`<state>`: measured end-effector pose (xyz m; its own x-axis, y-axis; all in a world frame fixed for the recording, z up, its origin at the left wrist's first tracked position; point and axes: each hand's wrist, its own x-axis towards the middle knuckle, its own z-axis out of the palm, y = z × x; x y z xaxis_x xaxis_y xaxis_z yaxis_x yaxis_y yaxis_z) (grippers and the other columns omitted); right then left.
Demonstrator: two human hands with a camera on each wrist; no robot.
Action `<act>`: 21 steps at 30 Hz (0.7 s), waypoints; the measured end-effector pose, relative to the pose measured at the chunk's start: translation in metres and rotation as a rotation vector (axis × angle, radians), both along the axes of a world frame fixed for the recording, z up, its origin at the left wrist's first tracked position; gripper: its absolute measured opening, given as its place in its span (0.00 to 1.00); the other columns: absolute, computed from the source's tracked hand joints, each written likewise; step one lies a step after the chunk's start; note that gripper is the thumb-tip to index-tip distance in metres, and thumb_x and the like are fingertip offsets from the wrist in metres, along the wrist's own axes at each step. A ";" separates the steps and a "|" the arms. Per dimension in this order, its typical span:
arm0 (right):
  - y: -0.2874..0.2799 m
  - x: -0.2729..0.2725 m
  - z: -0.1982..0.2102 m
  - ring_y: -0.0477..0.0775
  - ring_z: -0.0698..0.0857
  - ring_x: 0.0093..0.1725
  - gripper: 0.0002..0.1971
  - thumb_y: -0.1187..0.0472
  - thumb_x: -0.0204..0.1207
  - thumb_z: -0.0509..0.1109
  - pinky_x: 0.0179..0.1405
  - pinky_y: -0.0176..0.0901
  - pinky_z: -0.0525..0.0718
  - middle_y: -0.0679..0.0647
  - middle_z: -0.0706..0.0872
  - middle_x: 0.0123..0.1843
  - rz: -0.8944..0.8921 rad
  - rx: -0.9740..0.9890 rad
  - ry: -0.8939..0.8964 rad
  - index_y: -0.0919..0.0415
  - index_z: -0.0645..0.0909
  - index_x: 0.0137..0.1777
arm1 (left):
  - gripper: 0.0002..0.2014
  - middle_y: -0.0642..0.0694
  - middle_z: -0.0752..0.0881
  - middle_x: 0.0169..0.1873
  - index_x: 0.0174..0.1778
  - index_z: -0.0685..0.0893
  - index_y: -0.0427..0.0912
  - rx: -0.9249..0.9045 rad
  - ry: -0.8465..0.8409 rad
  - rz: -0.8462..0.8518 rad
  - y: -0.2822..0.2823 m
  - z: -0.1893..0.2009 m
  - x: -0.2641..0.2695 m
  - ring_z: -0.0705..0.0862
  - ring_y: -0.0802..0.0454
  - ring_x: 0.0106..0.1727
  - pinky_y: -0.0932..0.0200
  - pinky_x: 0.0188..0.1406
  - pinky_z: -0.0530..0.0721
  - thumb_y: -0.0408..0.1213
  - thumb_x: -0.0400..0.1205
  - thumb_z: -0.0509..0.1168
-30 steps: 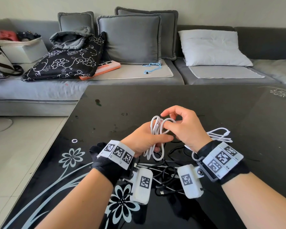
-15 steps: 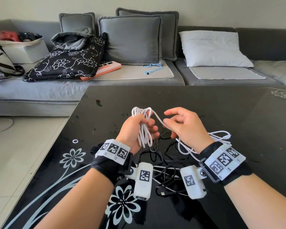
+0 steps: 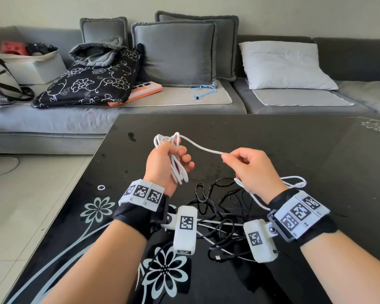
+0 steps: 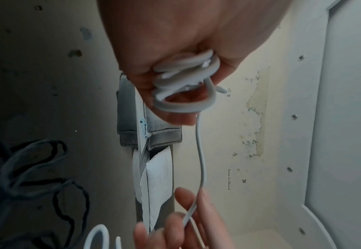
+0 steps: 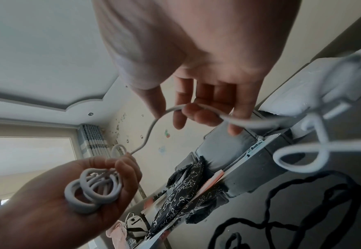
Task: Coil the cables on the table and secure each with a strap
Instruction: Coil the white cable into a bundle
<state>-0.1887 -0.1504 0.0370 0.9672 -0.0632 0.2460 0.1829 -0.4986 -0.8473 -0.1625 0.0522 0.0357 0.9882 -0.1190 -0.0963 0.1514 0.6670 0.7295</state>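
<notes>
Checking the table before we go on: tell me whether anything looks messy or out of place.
The black cable lies in a loose tangle on the table, uncoiled. A small white ring sits alone near the table's left edge.

A home living room: a grey sofa (image 3: 184, 110) with cushions (image 3: 176, 53) and a white pillow (image 3: 283, 64) stands behind a black glass table (image 3: 272, 137) with flower patterns; a storage box (image 3: 33, 66) sits at the sofa's end.
</notes>
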 end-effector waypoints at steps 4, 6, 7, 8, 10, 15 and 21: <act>0.005 -0.003 0.005 0.47 0.74 0.29 0.09 0.52 0.82 0.69 0.44 0.60 0.87 0.42 0.71 0.24 0.056 0.053 -0.036 0.49 0.91 0.47 | 0.11 0.48 0.74 0.28 0.44 0.73 0.44 0.041 0.051 0.061 0.000 -0.002 0.004 0.73 0.52 0.25 0.58 0.28 0.77 0.26 0.80 0.50; 0.009 -0.007 0.009 0.46 0.74 0.27 0.09 0.55 0.83 0.68 0.39 0.58 0.87 0.44 0.71 0.25 0.101 0.079 -0.048 0.49 0.91 0.49 | 0.10 0.48 0.72 0.27 0.42 0.71 0.45 0.050 0.071 0.036 -0.003 -0.002 0.003 0.70 0.53 0.23 0.60 0.26 0.73 0.26 0.81 0.50; 0.010 -0.007 0.010 0.46 0.73 0.26 0.09 0.56 0.83 0.69 0.36 0.55 0.86 0.45 0.71 0.25 0.121 0.100 -0.049 0.50 0.91 0.49 | 0.10 0.49 0.71 0.27 0.41 0.70 0.45 0.050 0.078 0.023 -0.004 -0.002 0.002 0.69 0.54 0.22 0.60 0.24 0.72 0.26 0.81 0.51; 0.010 -0.008 0.011 0.45 0.72 0.26 0.09 0.57 0.83 0.69 0.34 0.52 0.84 0.46 0.71 0.25 0.141 0.123 -0.048 0.50 0.92 0.49 | 0.09 0.49 0.70 0.27 0.40 0.69 0.45 0.047 0.081 0.010 -0.005 -0.002 0.002 0.68 0.55 0.21 0.61 0.23 0.72 0.27 0.81 0.51; 0.011 -0.009 0.010 0.45 0.72 0.27 0.09 0.58 0.83 0.70 0.33 0.48 0.82 0.48 0.72 0.26 0.182 0.148 -0.046 0.48 0.92 0.48 | 0.09 0.50 0.69 0.26 0.39 0.69 0.46 0.045 0.077 -0.009 -0.005 -0.002 0.001 0.67 0.56 0.20 0.61 0.22 0.74 0.28 0.83 0.55; 0.015 -0.012 0.010 0.49 0.70 0.28 0.08 0.60 0.82 0.71 0.30 0.41 0.74 0.53 0.73 0.27 0.279 0.123 -0.030 0.52 0.92 0.48 | 0.07 0.50 0.75 0.27 0.42 0.78 0.44 0.154 0.058 0.012 -0.007 -0.007 0.002 0.74 0.55 0.24 0.58 0.29 0.81 0.35 0.82 0.71; 0.018 -0.015 0.012 0.43 0.66 0.25 0.09 0.60 0.83 0.70 0.27 0.28 0.66 0.51 0.70 0.26 0.368 0.073 0.003 0.52 0.92 0.48 | 0.07 0.40 0.89 0.42 0.51 0.80 0.39 0.095 0.041 0.010 -0.009 -0.005 0.000 0.91 0.45 0.41 0.47 0.49 0.90 0.33 0.82 0.71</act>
